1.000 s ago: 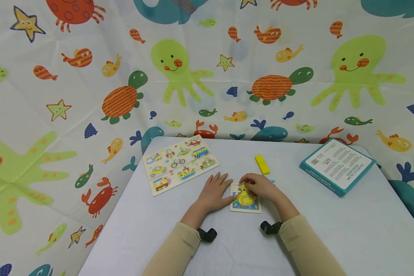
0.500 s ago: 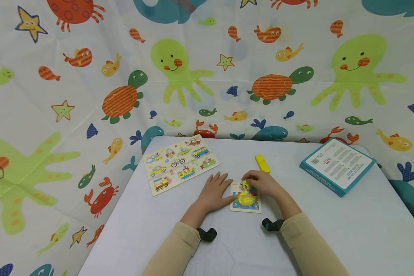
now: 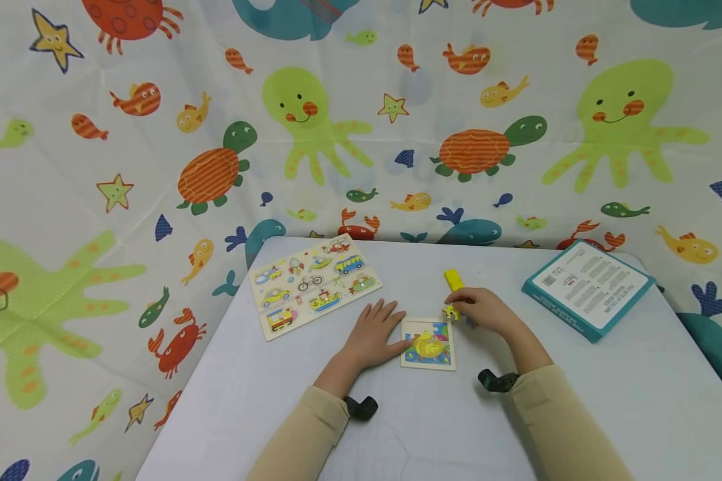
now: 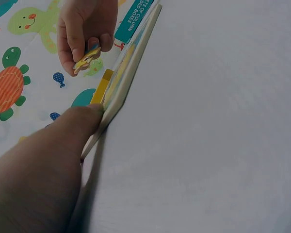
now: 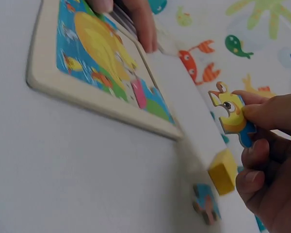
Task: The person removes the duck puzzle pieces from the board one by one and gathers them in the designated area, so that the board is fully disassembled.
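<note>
left hand is lying with straight fingers between a vehicle board and a framed puzzle, its thumb touching the puzzle's left edge; a yellow piece is hovering by the puzzle's far right corner, a yellow block lying just beyond; right hand is pinching that piece near a loose blue piece; a teal box is resting farther right on the surface

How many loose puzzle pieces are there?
2. The yellow piece is pinched in the right hand, and the blue piece lies on the table near the yellow block. Others might be hidden.
</note>
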Motion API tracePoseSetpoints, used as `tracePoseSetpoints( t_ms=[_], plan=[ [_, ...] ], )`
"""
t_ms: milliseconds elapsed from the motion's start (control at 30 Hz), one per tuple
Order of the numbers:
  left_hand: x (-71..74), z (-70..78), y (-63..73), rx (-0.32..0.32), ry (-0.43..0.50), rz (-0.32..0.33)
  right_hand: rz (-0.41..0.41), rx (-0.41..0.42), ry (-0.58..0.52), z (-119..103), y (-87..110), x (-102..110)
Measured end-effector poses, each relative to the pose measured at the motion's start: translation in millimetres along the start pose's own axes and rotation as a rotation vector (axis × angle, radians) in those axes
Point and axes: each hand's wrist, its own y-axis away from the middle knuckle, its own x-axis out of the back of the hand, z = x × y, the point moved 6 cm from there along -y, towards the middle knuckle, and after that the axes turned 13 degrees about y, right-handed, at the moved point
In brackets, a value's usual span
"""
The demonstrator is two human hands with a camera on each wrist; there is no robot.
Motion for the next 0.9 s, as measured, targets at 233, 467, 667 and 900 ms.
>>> tracePoseSetpoints(
  t_ms=[233,467,667,900],
  plan=[
    [-0.2,-0.5,0.2,-0.004,0.008,-0.008,-0.011,-0.019,0.004,25,8.0,16],
    [0.7,-0.2,0.3,-0.002,0.012,-0.003,-0.019,-0.025,0.023,47,16.5,26],
    [1.6,0.9,1.2,0.007,0.01,-0.009,-0.042,-0.044,0.022,62,20.4,30],
    [2.7,2.0,1.0,0.008,0.013,-0.009,-0.054,-0.042,0.048,75,20.5,30]
  ],
)
